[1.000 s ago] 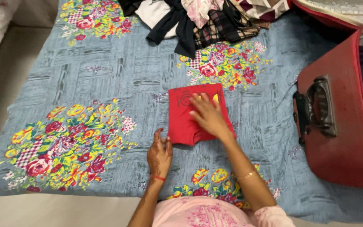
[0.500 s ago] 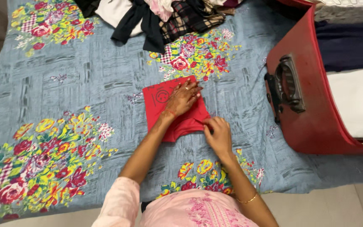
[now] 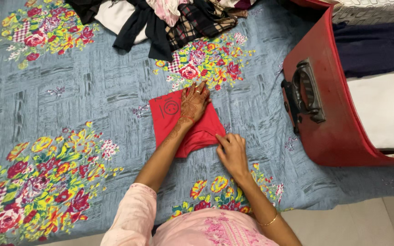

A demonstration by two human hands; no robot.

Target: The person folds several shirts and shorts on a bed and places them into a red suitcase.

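Flat on the flowered bedsheet (image 3: 69,91), a folded red garment (image 3: 169,120) was being pressed down.
The left hand (image 3: 193,104) was laid on it with fingers spread, seemingly to keep the folds flat; its lower right corner was touched by the right hand (image 3: 232,152), fingers together, nothing pinched. Farther right, a red suitcase (image 3: 338,136) was left open.

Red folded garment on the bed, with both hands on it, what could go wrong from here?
1. The left hand presses only the far part of the red garment, so the near edge, where the right hand touches, might bunch or slip out of the fold.
2. The loose clothes pile lies just beyond it, so the two could get mixed up.
3. The open red suitcase crowds the right side, so an elbow might catch it.
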